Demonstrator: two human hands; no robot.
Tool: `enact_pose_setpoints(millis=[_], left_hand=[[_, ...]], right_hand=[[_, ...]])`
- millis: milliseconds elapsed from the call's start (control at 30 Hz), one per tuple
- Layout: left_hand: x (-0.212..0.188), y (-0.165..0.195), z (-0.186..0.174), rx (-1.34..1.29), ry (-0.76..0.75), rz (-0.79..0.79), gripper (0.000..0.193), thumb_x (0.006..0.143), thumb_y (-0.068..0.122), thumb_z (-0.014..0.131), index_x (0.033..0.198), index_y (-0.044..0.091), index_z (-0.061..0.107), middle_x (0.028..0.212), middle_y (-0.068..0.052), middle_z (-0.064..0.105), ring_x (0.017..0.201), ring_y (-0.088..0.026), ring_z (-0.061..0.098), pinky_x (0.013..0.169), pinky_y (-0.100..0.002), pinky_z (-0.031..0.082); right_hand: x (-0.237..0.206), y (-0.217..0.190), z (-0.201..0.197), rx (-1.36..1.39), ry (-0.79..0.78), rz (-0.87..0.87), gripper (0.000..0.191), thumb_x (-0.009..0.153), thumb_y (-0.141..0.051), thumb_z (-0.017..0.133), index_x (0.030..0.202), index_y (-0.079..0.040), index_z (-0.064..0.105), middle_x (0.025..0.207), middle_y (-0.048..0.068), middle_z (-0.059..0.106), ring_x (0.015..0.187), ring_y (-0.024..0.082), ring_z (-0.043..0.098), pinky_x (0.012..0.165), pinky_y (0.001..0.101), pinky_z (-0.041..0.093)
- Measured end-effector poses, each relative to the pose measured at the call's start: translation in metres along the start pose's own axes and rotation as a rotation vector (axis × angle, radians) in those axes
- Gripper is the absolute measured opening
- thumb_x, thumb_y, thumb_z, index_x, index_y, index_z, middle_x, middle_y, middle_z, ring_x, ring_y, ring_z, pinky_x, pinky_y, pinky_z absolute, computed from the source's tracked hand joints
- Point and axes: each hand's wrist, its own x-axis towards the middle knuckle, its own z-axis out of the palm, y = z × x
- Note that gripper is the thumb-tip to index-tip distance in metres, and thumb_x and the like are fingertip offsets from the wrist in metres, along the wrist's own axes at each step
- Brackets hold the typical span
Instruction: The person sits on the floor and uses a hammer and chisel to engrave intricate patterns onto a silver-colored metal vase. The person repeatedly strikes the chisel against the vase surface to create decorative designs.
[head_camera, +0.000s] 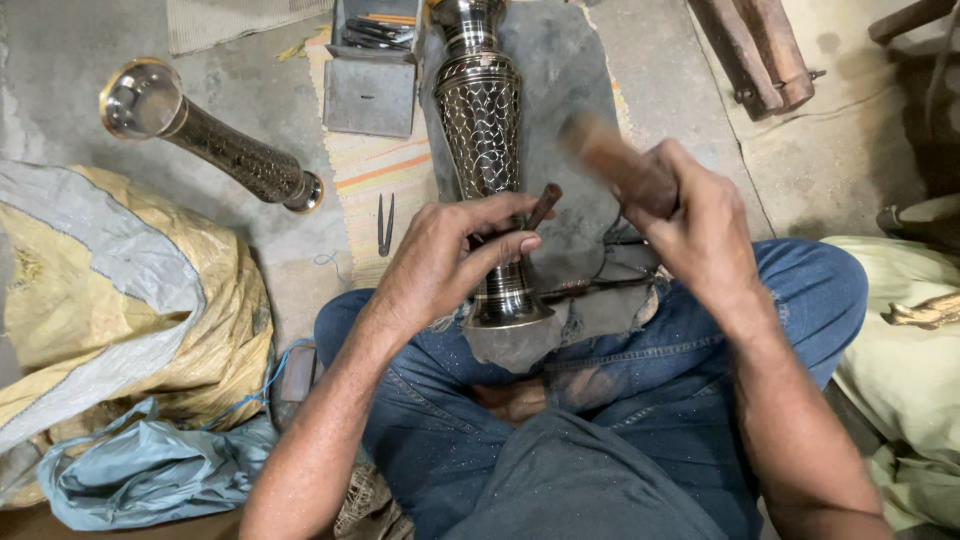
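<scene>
Head view. The left hand has its fingers curled nearly together, pinching a short dark chisel between thumb and forefinger; the chisel rises up and to the right out of the fingers, its lower tip hidden behind them against an engraved metal vase. The right hand is clenched, fingers wrapped tight around a wooden mallet, which is blurred and sits just up and left of that fist, near the chisel's free end. The vase lies directly under and beyond the left fingers, its long axis running away from the person, foot toward the lap, mouth far from the hands. A second vase lies well to the left of the left fingers, on the floor.
</scene>
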Motion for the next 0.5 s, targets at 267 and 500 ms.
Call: enact_pose_setpoints(millis=[267, 500], left_hand=[[-0.012, -0.001, 0.011, -0.133, 0.133, -0.246, 0.039, 0.093, 0.026, 0.076, 0.124, 0.003, 0.071, 0.077, -0.007, 0.075, 0.068, -0.012, 0.072, 0.063, -0.029, 0.056], [-0.019, -0.011, 0.022, -0.323, 0.246, -0.311, 0.043, 0.093, 0.025, 0.075, 0.128, 0.0, 0.068, 0.08, -0.003, 0.077, 0.075, -0.008, 0.076, 0.064, -0.025, 0.066]], right_hand=[[0.04, -0.018, -0.015, -0.082, -0.2, -0.027, 0.031, 0.09, -0.018, 0.079, 0.114, -0.005, 0.063, 0.083, 0.016, 0.071, 0.077, 0.03, 0.069, 0.07, 0.0436, 0.054], [0.062, -0.023, -0.013, -0.233, -0.276, -0.237, 0.035, 0.087, -0.017, 0.077, 0.117, -0.007, 0.062, 0.083, 0.011, 0.074, 0.076, 0.025, 0.073, 0.069, 0.0421, 0.057]])
